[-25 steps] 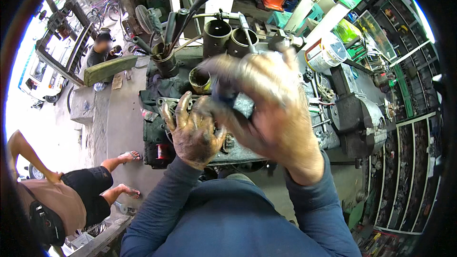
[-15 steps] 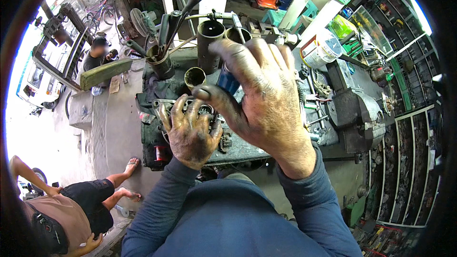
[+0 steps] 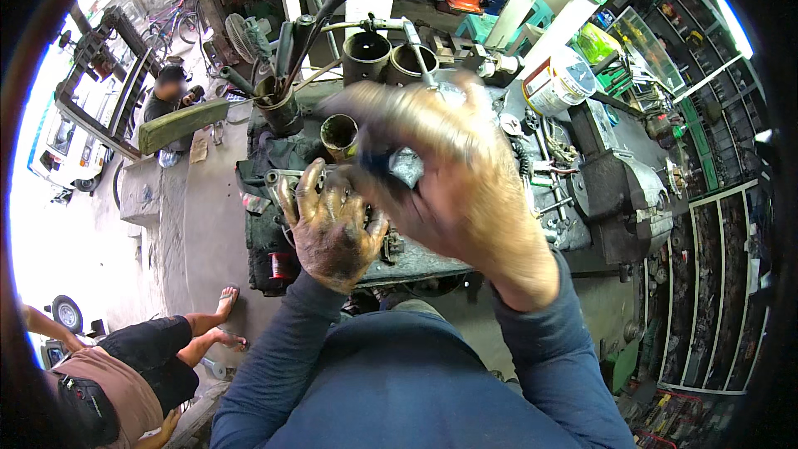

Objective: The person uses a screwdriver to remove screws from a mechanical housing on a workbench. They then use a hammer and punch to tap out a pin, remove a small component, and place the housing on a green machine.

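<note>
By front edge of surface (image 3: 428,261), we judge right hand (image 3: 470,175), blurred, grip unclear, close enough to knock spread left hand (image 3: 337,235).

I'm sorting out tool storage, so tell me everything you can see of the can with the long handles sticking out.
The can is dark, grimy and cylindrical, apparently metal, with an open top. It stands toward the far left of the bench, tilting left in the picture, though the lens may cause that. Several long, mostly dark handles rise from it at different angles; the longest slants up to the right. Left hand and right hand are clear of it. Its bottom is hidden.
</note>
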